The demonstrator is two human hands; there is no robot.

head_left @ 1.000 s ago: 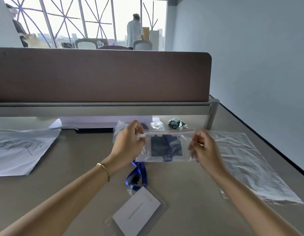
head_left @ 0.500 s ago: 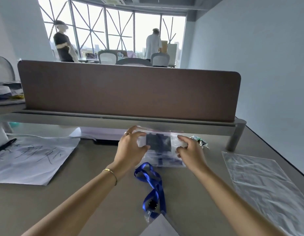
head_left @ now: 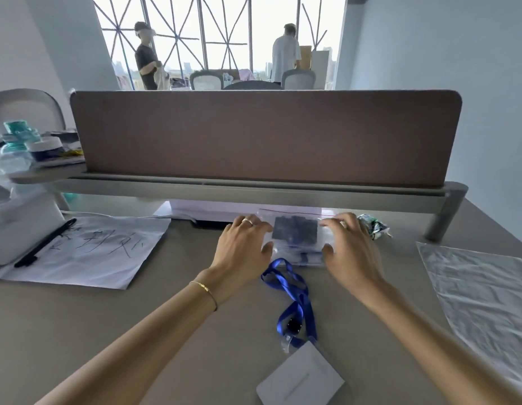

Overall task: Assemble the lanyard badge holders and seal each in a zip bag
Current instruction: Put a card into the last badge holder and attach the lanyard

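A clear zip bag (head_left: pixel 295 229) with a red seal line and a dark badge and blue lanyard inside lies on the desk, just under the divider's shelf. My left hand (head_left: pixel 242 247) grips its left side and my right hand (head_left: pixel 350 249) its right side, fingers on top and thumbs at the near edge. It seems to rest on other clear bags. Nearer to me a loose blue lanyard (head_left: pixel 295 293) runs down to a clear badge holder (head_left: pixel 300 378) with a white card in it.
A brown desk divider (head_left: pixel 262 135) on a grey shelf blocks the far side; its leg (head_left: pixel 441 217) stands at the right. A large crinkled plastic sheet (head_left: pixel 482 290) lies at the right, a small wrapper (head_left: pixel 373 226) beside my right hand, a written paper (head_left: pixel 87 249) and black pen (head_left: pixel 45 242) at the left.
Both hands carried the zip bag from in front of me, forward and down onto the desk by the divider. My view has tilted up.
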